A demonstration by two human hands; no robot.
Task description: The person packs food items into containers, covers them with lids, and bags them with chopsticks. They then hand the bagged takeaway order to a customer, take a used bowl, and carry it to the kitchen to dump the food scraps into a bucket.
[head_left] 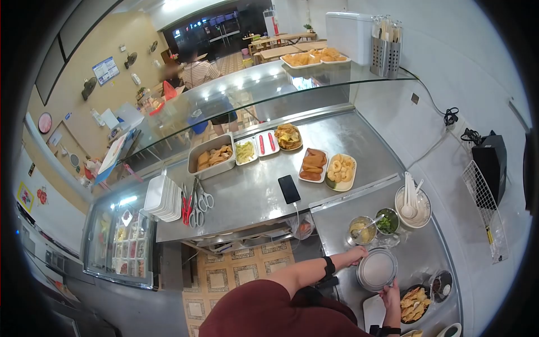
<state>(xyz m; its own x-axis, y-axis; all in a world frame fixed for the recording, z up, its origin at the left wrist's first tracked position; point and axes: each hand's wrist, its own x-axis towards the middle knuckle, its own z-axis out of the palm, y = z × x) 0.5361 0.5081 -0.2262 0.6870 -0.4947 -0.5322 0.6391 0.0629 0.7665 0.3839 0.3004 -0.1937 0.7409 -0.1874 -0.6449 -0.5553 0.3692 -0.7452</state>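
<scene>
Both of my hands are at a round, silvery metal bowl [377, 269] with a pale, flat-looking top or inside. My left hand [355, 256] grips its upper left rim with curled fingers. On its lower right side, my right hand [390, 296] is closed around the edge. Just above stand a metal pot with yellowish contents [362, 229] and a handled spoon in it, and a container of chopped greens [387, 222]. Below my right hand are a dark bowl of fried yellowish pieces [415, 304] and a white rectangular tray [373, 312].
A white bowl of spoons [412, 206] stands at the right wall. On the counter lie a phone [289, 189] with a cable, food trays [341, 172], scissors [202, 202] and stacked white trays [163, 197]. A glass shelf [269, 101] spans the back; people are beyond it.
</scene>
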